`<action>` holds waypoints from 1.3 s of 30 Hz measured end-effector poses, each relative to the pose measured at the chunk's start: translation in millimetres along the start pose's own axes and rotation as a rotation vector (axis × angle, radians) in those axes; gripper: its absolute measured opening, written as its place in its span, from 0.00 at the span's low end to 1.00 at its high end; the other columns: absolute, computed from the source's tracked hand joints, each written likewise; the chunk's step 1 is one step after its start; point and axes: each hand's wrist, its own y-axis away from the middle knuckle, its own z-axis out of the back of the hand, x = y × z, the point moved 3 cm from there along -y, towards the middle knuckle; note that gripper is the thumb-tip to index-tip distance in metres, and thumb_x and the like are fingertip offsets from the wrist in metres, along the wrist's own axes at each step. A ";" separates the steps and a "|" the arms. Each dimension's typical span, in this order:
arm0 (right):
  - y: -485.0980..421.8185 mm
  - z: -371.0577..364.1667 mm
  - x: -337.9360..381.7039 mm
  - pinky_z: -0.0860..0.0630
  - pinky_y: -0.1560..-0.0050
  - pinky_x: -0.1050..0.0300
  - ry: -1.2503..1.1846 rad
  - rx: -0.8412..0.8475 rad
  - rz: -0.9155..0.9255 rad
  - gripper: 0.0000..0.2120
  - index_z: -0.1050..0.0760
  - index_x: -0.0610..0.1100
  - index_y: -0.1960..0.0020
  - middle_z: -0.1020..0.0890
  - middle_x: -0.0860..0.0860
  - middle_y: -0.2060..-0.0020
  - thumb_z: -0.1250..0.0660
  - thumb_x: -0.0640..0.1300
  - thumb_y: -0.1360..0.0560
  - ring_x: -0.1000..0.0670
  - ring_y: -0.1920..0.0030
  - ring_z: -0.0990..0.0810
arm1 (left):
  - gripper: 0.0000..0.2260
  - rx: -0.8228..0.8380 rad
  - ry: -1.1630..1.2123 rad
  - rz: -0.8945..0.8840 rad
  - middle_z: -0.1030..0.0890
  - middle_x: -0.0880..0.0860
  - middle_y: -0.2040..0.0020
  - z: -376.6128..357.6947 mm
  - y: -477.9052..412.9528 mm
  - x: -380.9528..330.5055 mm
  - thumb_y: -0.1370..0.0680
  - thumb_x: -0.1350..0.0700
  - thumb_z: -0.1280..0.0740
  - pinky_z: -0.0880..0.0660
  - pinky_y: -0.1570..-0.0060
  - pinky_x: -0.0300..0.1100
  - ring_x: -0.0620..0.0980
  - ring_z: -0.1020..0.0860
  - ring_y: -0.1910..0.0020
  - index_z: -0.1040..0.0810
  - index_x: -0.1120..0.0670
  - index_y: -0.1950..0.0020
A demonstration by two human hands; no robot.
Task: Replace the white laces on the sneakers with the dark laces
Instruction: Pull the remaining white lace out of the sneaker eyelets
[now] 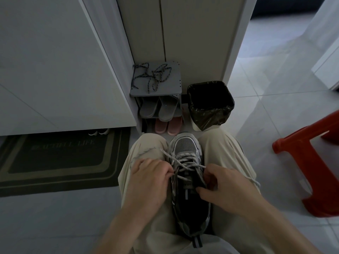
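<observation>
Sneaker (184, 145), grey and black, lies wedged between the person's thighs with its toe pointing away, toward a small grey shoe rack (174, 85). White laces (185, 163) still criss-cross its upper eyelets; one loose end trails over the left thigh and another over the right. The left hand (148, 178) sits at the sneaker's left edge, fingers curled tight, fingertips pinching a strand of the white laces beside the eyelets. The right hand (227, 186) is at the right edge, fingers curled over the eyelet row and thumb pressed against the tongue side, gripping the sneaker; whether it also holds a lace cannot be told. Dark laces (152, 76) lie in a loose tangle along the left edge of the rack's top shelf.
</observation>
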 end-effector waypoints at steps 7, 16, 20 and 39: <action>2.7 1.4 2.4 0.33 0.69 0.65 0.002 -0.013 0.002 0.15 0.33 0.51 0.58 0.24 0.56 0.66 0.34 0.61 0.31 0.58 0.66 0.27 | 0.06 -0.032 -0.054 0.195 0.26 0.43 0.64 2.1 0.8 22.8 0.25 0.54 0.42 0.35 0.51 0.42 0.47 0.26 0.61 0.28 0.47 0.60; 2.0 6.2 -0.2 0.30 0.67 0.64 -0.050 -0.035 -0.021 0.21 0.29 0.52 0.61 0.22 0.56 0.68 0.33 0.70 0.37 0.59 0.66 0.25 | 0.01 0.222 -0.025 0.269 0.26 0.40 0.58 9.7 -7.5 45.1 0.23 0.50 0.37 0.30 0.42 0.45 0.41 0.27 0.55 0.27 0.44 0.55; -5.4 14.8 -8.8 0.30 0.68 0.62 -0.135 -0.331 0.049 0.20 0.26 0.53 0.62 0.23 0.55 0.71 0.43 0.69 0.31 0.57 0.68 0.26 | 0.09 0.110 0.126 0.136 0.23 0.41 0.58 7.8 -7.4 21.9 0.25 0.46 0.41 0.29 0.49 0.44 0.44 0.25 0.54 0.23 0.47 0.56; -29.6 -1.7 -3.6 0.30 0.62 0.68 -0.221 -0.184 0.080 0.02 0.22 0.51 0.57 0.20 0.57 0.64 0.30 0.48 0.27 0.59 0.62 0.23 | 0.27 0.190 0.195 0.113 0.22 0.40 0.46 1.6 -1.2 -12.5 0.33 0.32 0.39 0.35 0.35 0.45 0.36 0.30 0.47 0.27 0.43 0.38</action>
